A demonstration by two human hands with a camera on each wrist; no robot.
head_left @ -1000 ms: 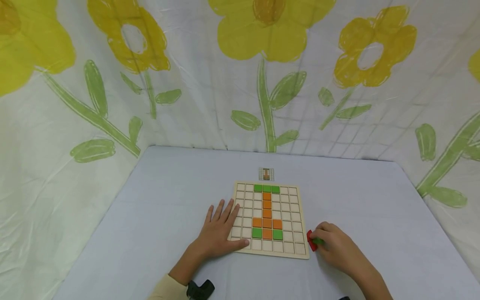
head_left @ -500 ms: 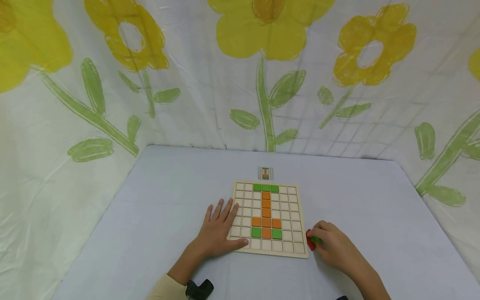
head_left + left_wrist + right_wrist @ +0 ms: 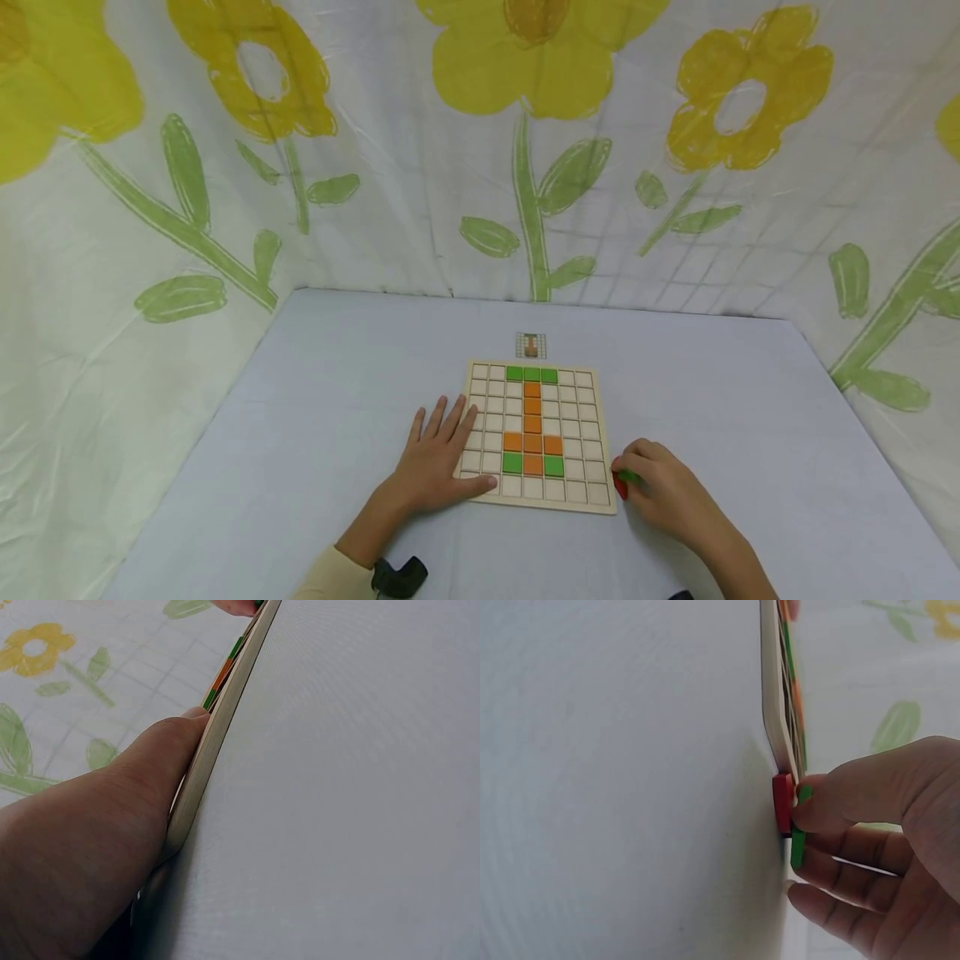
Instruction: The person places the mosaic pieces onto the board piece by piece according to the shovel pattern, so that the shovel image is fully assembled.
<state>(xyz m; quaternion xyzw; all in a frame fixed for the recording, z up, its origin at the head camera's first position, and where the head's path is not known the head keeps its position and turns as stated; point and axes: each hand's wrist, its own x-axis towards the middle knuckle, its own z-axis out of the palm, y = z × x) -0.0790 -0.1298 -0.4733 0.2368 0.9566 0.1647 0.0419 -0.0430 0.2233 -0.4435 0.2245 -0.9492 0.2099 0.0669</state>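
My left hand (image 3: 431,475) lies with fingers spread over the left edge of a square wooden grid board (image 3: 584,451), thumb on its lower left corner. Green tiles (image 3: 532,375) and orange tiles (image 3: 532,407) fill some of its cells in an upright figure. Just off the board's lower right edge, my right hand (image 3: 667,492) pinches a green tile (image 3: 799,844) between thumb and fingers. A red tile (image 3: 781,802) sits right at the board's corner under those fingertips, partly hidden by them in the head view.
A small card (image 3: 531,346) printed with a similar grid figure lies beyond the board's far edge. The pale table (image 3: 360,358) ends at a white curtain (image 3: 390,208) painted with yellow flowers. Dark straps (image 3: 400,577) are on the wrists.
The right fingers shift slightly, and the green tile between them turns a little while less of the red tile shows. My left hand stays on the board.
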